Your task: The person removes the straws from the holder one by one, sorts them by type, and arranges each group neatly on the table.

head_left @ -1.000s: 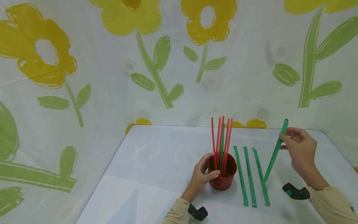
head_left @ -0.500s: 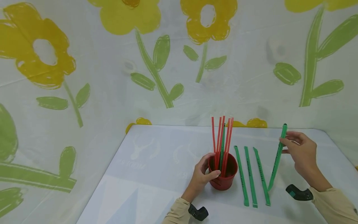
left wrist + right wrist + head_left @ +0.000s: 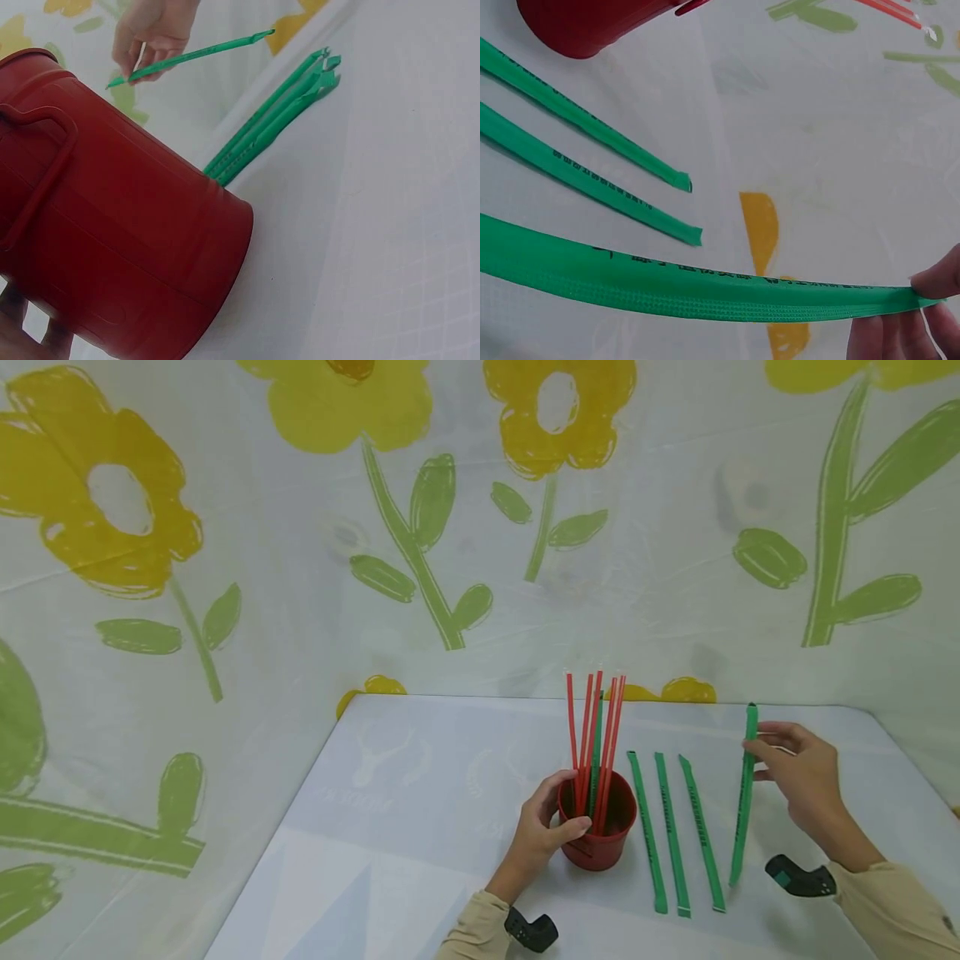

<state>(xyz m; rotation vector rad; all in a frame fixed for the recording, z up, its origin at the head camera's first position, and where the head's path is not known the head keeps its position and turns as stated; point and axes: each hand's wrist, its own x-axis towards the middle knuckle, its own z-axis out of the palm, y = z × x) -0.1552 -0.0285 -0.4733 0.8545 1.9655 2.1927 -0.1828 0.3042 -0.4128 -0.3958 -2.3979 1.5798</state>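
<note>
Right hand (image 3: 798, 772) pinches a light, bendy green straw (image 3: 742, 793) near its far end; left hand (image 3: 543, 831) grips the red cup (image 3: 597, 831).

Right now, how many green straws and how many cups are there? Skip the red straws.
Green straws: 5. That is 3 flat on the table, at and; 1 pinched by the right hand, at; and 1 standing in the cup, at.
Cup: 1, gripped by the left hand.
Total: 6
</note>
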